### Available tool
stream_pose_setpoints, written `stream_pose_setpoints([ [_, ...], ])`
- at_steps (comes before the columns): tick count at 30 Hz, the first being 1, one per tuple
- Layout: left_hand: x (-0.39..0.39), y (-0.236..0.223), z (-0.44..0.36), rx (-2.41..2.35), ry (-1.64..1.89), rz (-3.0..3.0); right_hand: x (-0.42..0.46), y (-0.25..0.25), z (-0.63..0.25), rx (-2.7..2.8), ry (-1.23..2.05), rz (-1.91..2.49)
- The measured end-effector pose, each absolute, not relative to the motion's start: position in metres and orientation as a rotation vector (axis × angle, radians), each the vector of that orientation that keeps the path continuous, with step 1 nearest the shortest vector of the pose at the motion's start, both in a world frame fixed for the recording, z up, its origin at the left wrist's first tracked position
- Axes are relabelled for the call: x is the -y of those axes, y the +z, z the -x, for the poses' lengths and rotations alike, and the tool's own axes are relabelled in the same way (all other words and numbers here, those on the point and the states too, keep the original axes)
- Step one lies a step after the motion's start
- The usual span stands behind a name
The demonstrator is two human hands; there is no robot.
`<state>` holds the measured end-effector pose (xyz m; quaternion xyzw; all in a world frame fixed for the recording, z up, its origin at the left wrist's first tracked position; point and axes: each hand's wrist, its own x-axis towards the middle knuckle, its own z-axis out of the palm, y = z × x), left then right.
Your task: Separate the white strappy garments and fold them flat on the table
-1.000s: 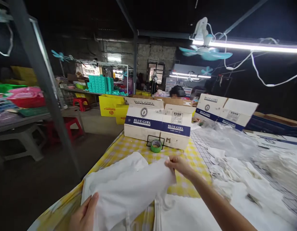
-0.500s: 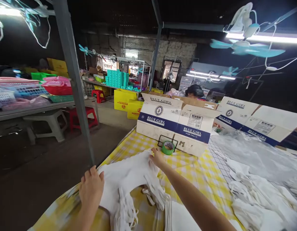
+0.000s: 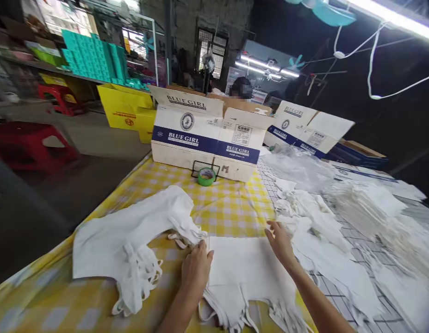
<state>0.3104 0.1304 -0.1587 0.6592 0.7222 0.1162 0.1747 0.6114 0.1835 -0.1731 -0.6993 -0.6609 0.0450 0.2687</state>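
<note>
Two bare hands worked at the white cloth stack (image 3: 240, 263), which lay flat on the yellow checked tablecloth (image 3: 231, 210), close in front of me, its straps (image 3: 231, 312) trailing from the near side. From my remote post I had the left hand (image 3: 196, 266) along the stack's left edge, fingers together and slightly bent; I could not tell whether it gripped a layer or only rested there. The right hand (image 3: 279, 243) was just beside the far right corner, half curled, thumb near the fingertips, and I could not make out any cloth pinched in it.

I judged that light, even pressure from both sides suited the stack best, with the fingers kept low so the soft top layer would not ruck up. A second cloth bundle (image 3: 127, 231) lay to the left, its loops close to the left fingertips, so I thought a snag likely there. Loose cloth (image 3: 325, 245) on the right called for similar care, and the straps were best left untwisted.
</note>
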Motion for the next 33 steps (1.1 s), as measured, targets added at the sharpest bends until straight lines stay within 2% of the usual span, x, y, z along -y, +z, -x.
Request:
stream_pose_setpoints([
  [4,-0.130,-0.166,-0.332,-2.206,0.263,-2.015,-0.142,-0.194,-0.665,1.585,0.205,2.096],
  [10,-0.136,-0.177,-0.337,-2.250,0.418,-2.136,-0.134,-0.209,-0.667,1.387,0.502,1.968],
  [22,-0.137,-0.184,-0.336,-2.199,0.632,-2.040,-0.127,-0.195,-0.644,1.350,0.383,1.728],
  [33,-0.147,-0.178,-0.341,-2.322,0.314,-1.977,-0.137,-0.172,-0.660,1.057,1.004,1.737],
])
